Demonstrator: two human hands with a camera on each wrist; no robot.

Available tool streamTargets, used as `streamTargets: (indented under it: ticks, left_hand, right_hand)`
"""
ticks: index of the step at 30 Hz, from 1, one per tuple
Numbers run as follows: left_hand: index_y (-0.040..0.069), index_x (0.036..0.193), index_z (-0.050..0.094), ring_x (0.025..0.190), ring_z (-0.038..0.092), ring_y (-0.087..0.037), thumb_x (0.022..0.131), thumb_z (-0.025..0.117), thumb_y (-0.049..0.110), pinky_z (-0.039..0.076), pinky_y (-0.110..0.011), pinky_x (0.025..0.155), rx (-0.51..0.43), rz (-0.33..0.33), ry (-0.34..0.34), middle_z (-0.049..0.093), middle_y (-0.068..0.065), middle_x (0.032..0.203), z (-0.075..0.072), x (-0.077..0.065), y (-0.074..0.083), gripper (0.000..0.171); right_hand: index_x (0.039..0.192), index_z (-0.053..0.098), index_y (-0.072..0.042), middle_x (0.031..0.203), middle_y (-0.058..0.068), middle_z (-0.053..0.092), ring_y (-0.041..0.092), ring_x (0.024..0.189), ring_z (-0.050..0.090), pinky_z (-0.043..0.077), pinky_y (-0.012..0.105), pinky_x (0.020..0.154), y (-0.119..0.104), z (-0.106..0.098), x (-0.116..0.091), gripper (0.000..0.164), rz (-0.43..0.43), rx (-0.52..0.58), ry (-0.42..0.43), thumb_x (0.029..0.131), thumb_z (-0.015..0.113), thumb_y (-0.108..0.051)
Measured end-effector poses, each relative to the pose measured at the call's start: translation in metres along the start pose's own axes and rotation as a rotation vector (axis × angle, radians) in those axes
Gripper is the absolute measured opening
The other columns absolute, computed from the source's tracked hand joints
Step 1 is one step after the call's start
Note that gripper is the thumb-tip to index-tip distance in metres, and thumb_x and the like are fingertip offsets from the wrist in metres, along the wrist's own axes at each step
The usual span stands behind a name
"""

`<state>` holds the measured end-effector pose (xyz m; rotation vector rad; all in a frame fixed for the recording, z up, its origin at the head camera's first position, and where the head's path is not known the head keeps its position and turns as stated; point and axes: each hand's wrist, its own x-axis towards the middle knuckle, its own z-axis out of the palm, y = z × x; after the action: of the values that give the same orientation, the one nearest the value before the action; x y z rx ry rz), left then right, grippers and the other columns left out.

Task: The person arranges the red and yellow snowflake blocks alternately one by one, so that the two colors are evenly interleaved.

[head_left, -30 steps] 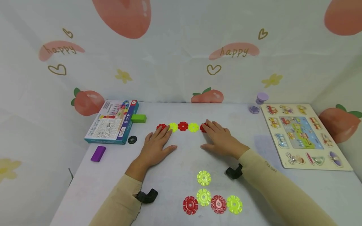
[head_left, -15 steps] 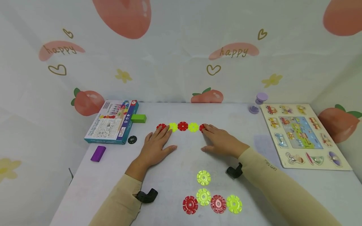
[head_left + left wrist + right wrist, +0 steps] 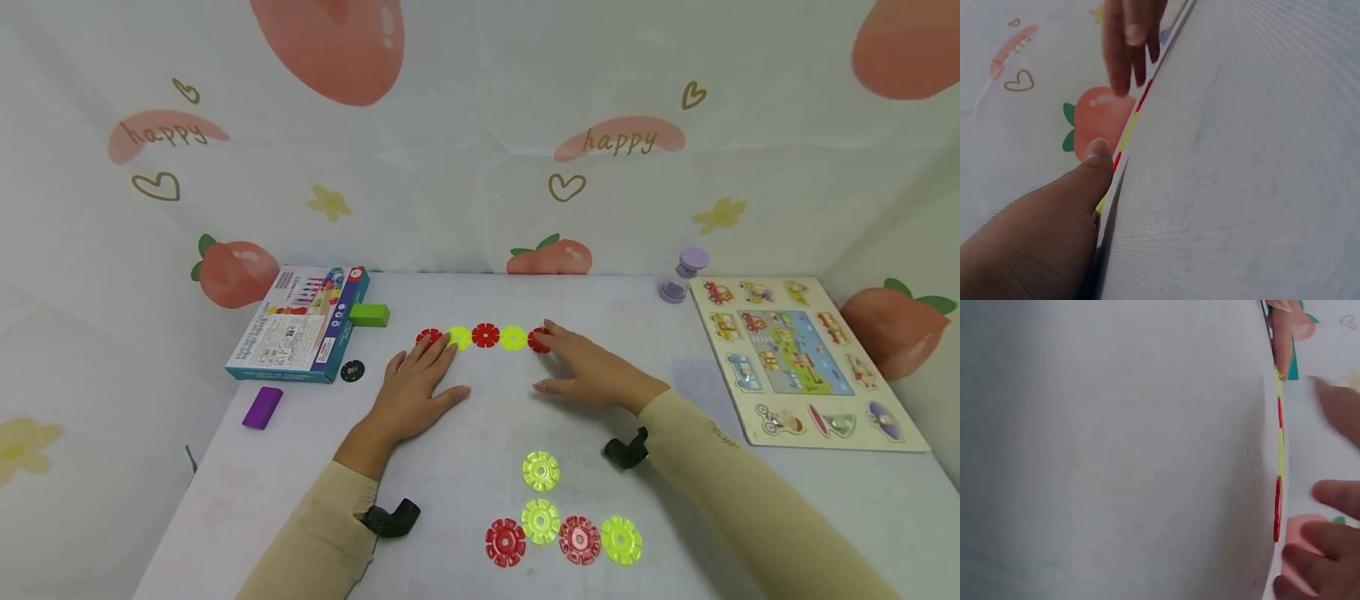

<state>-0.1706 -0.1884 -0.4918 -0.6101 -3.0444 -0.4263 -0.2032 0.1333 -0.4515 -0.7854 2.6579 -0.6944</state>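
A row of snowflake discs, alternating red and yellow-green, lies across the far part of the table in the head view. My left hand (image 3: 412, 396) lies flat, its fingertips on the left-end red disc (image 3: 429, 335) and beside the yellow-green disc (image 3: 461, 337). A red disc (image 3: 485, 335) forms the middle. My right hand (image 3: 596, 367) hovers by the right-end red disc (image 3: 537, 341), fingers loosely extended and partly covering it. In the right wrist view its blurred fingers (image 3: 1329, 540) stand apart from that red disc (image 3: 1277, 509); nothing is in them.
Nearer me lie more discs: a lone yellow-green one (image 3: 541, 472) and a cluster with a red one (image 3: 506, 542). A box (image 3: 296, 325), green block (image 3: 369, 315), black chip (image 3: 352, 371) and purple block (image 3: 262, 407) stand left; an hourglass (image 3: 684, 273) and puzzle board (image 3: 802, 433) right.
My right fingers, bunched over the right-end red disc half a second ago, have lifted and spread, showing more of it. My left hand stays in place.
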Motion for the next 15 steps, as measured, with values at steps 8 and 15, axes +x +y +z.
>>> streamTargets:
  ticks: [8,15]
  left_hand:
    - [0.025,0.153,0.025,0.144,0.004,-0.024,0.087,0.037,0.073,0.008,-0.058,0.109,-0.001,0.006,-0.001,0.013,0.004,0.159,0.000,-0.001,-0.002,0.083]
    - [0.024,0.153,0.026,0.144,0.005,-0.025,0.086,0.037,0.074,0.009,-0.058,0.109,0.004,0.005,-0.002,0.014,0.004,0.159,-0.001,-0.001,-0.002,0.084]
  right_hand:
    - [0.145,0.039,-0.026,0.141,0.001,0.045,0.033,0.123,0.047,0.042,0.048,0.096,-0.023,-0.010,-0.044,0.048,-0.176,0.680,0.075,0.099,0.052,-0.028]
    - [0.150,0.027,-0.008,0.140,0.021,0.042,0.044,0.120,0.045,0.044,0.050,0.092,-0.024,0.021,-0.088,0.051,-0.310,0.968,-0.043,0.101,0.040,-0.010]
